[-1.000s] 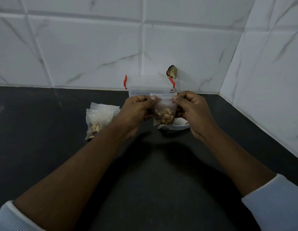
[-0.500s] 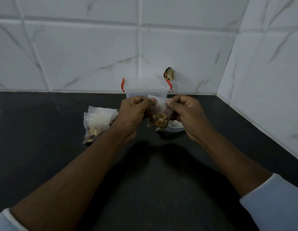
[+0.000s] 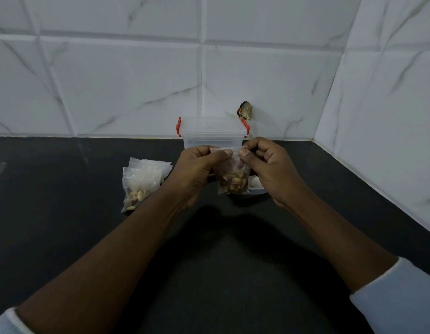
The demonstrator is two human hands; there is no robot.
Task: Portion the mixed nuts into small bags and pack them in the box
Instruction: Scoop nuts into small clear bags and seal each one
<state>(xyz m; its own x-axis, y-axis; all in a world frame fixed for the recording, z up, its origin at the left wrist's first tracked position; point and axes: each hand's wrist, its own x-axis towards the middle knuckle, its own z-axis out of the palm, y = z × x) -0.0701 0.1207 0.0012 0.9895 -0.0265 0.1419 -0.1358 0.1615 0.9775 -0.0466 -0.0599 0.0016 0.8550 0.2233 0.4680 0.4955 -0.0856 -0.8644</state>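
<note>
The small bag [image 3: 233,175] hung just above the counter [image 3: 233,261], its top strip pinched at either end between the thumb and curled fingers of the left hand [image 3: 194,172] and the right hand [image 3: 271,169]. Mixed nuts filled its bottom half, with clear plastic above. Right behind it stood the lidded box [image 3: 212,133] with red clips, contents hard to make out. More filled bags [image 3: 144,182] were piled to the left.

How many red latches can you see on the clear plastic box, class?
2. One red latch sits on the left end of the clear plastic box, the other on its right end. Any at the back would be hidden.
</note>
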